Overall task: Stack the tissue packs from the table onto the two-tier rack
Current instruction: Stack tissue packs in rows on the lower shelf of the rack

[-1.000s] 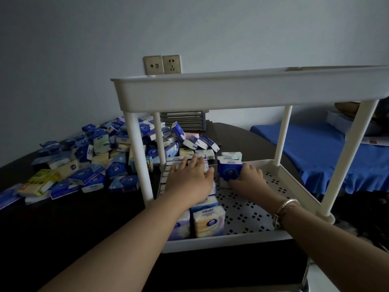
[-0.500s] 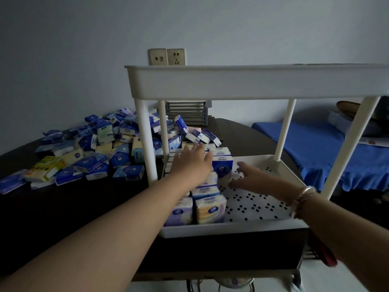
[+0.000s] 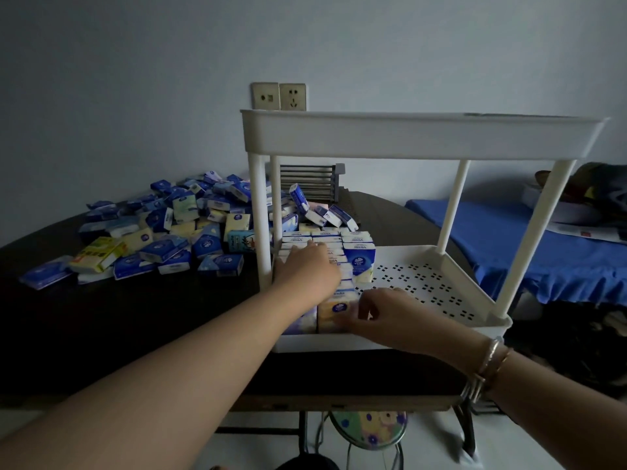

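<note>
A white two-tier rack (image 3: 441, 266) stands on the dark table. Rows of tissue packs (image 3: 359, 262) stand upright along the left side of its lower tier. My left hand (image 3: 307, 269) lies flat on top of those rows, fingers spread, holding nothing. At the front of the tier my right hand (image 3: 383, 313) touches the side of a yellow pack (image 3: 334, 312) with curled fingers. A loose heap of blue, white and yellow packs (image 3: 176, 232) lies on the table left of the rack. The upper tier (image 3: 407, 137) shows only its wall.
The lower tier's right half is bare perforated plastic (image 3: 424, 283). A grey slatted stand (image 3: 310, 181) sits behind the rack. A blue-covered bed (image 3: 543, 245) lies to the right. Wall sockets (image 3: 280, 96) are behind. A stool (image 3: 369, 432) stands under the table edge.
My right hand has let go of the blue pack at the back of the row and drawn back to the front yellow pack. My left hand stayed on the rows.
</note>
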